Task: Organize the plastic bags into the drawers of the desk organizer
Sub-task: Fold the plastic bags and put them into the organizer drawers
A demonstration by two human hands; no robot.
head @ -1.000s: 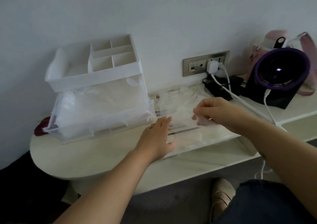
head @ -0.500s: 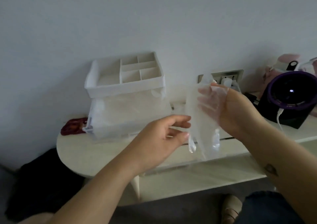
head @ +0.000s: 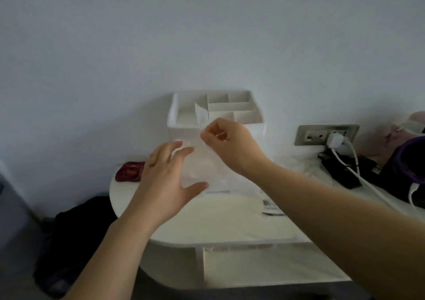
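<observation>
right hand [head: 226,143] pinches plastic bag [head: 202,159] | left hand [head: 165,180] fingers spread | desk organizer [head: 251,118] behind

A thin, translucent plastic bag [head: 200,159] hangs upright, lifted off the desk — overlapping the white, compartmented desk organizer [head: 181,128].

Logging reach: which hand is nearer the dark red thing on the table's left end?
Left. The left hand is just right of the dark red thing; the right hand is farther right, pinching a plastic bag.
</observation>
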